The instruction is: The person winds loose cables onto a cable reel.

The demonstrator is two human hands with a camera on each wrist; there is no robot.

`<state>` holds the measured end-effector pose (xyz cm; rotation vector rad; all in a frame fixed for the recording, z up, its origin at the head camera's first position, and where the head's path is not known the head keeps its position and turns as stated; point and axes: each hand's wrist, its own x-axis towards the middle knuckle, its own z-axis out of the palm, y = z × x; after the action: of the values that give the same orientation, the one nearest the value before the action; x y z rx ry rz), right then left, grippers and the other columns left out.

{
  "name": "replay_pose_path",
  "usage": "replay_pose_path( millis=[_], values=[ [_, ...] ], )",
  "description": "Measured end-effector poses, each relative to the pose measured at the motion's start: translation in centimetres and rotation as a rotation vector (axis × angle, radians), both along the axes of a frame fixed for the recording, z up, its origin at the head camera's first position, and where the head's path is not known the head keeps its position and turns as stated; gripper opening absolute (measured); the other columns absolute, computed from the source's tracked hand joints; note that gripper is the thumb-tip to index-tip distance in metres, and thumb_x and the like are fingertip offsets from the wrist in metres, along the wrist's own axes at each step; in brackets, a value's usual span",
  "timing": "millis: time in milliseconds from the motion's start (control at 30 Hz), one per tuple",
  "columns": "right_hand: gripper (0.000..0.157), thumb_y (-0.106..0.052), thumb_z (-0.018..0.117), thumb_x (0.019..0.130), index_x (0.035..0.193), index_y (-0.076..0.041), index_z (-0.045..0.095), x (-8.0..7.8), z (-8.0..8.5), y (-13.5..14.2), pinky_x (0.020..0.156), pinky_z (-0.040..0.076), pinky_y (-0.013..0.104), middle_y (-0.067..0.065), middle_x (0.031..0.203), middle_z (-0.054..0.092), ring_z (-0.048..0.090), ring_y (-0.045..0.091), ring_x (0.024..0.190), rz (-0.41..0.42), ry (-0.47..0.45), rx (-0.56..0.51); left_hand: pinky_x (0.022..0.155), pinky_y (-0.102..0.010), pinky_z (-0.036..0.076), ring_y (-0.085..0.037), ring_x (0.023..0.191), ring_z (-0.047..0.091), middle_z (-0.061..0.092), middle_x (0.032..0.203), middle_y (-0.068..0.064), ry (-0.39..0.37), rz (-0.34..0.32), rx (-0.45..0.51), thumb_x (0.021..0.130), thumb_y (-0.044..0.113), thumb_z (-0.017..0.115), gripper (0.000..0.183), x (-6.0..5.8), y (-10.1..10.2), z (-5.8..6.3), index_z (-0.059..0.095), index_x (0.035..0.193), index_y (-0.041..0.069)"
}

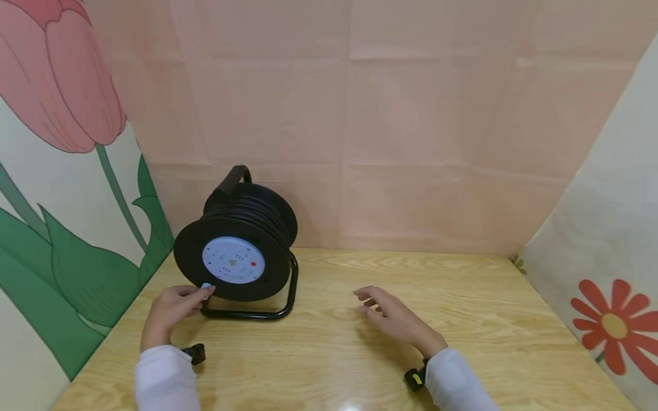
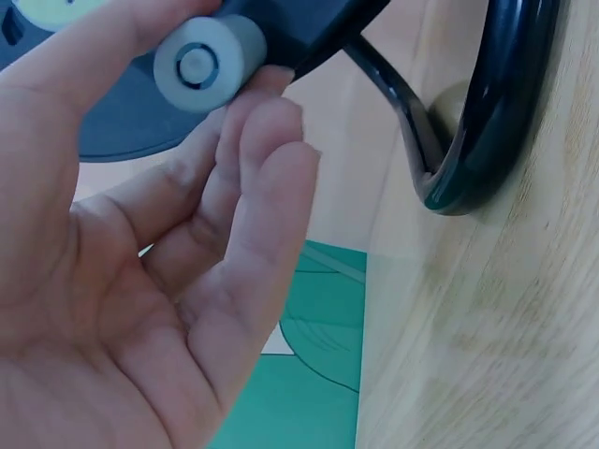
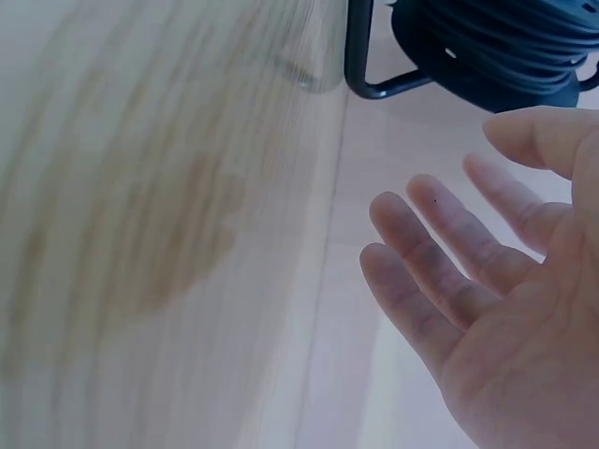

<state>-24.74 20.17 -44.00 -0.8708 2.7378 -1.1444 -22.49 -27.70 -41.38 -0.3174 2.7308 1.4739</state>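
A black cable reel (image 1: 247,211) stands on its tubular frame at the left of the table, with black cable wound round its drum. Its front disc carries a pale round socket panel (image 1: 233,260) with a red dot. At the disc's lower left edge, my left hand (image 1: 177,308) pinches a small light-grey crank knob (image 2: 208,64) between thumb and fingers. My right hand (image 1: 393,317) hovers above the table to the right of the reel, fingers loosely bent and holding nothing. In the right wrist view its palm and fingers show below the reel.
The wood-grain table (image 1: 329,365) extends under both hands. A pink folded sheet (image 1: 411,125) hangs behind it. Printed panels with a tulip (image 1: 61,80) and a red flower (image 1: 614,325) flank the left and right sides.
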Motion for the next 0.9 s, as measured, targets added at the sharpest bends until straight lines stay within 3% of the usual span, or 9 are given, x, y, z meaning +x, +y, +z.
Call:
replay_pose_path(
  millis=[233, 467, 633, 900],
  values=[
    [0.037, -0.024, 0.052, 0.107, 0.142, -0.014, 0.049, 0.0, 0.3, 0.4, 0.094, 0.05, 0.049, 0.014, 0.136, 0.056, 0.058, 0.027, 0.117, -0.004, 0.021, 0.003, 0.098, -0.059, 0.046, -0.033, 0.101, 0.069, 0.069, 0.105, -0.016, 0.0, 0.023, 0.03, 0.088, 0.059, 0.069, 0.076, 0.3, -0.2, 0.2, 0.061, 0.126, -0.007],
    [0.041, -0.03, 0.051, 0.107, 0.142, -0.009, 0.049, -0.1, 0.5, 0.8, 0.095, 0.049, 0.057, 0.016, 0.136, 0.055, 0.058, 0.03, 0.117, -0.015, 0.054, 0.005, 0.092, -0.052, 0.049, -0.03, 0.102, 0.065, 0.067, 0.106, -0.016, -0.001, 0.006, 0.005, 0.089, 0.059, 0.067, 0.072, 0.5, -0.1, 0.4, 0.063, 0.121, -0.005],
    [0.042, -0.031, 0.051, 0.107, 0.143, -0.009, 0.048, -0.1, 0.7, 1.2, 0.096, 0.047, 0.06, 0.016, 0.137, 0.054, 0.056, 0.035, 0.12, -0.022, 0.044, 0.008, 0.086, -0.048, 0.049, -0.032, 0.103, 0.058, 0.063, 0.113, -0.02, 0.0, -0.01, -0.077, 0.089, 0.065, 0.063, 0.08, 0.5, 0.1, 0.8, 0.059, 0.125, -0.006],
    [0.043, -0.031, 0.051, 0.107, 0.144, -0.009, 0.047, 0.2, 0.7, 2.0, 0.096, 0.047, 0.059, 0.015, 0.139, 0.054, 0.055, 0.034, 0.121, -0.054, 0.04, 0.033, 0.089, -0.056, 0.049, -0.044, 0.114, 0.055, 0.053, 0.132, -0.03, 0.044, -0.033, -0.181, 0.093, 0.064, 0.057, 0.083, 1.2, 0.7, 2.5, 0.045, 0.135, -0.006]
  ],
)
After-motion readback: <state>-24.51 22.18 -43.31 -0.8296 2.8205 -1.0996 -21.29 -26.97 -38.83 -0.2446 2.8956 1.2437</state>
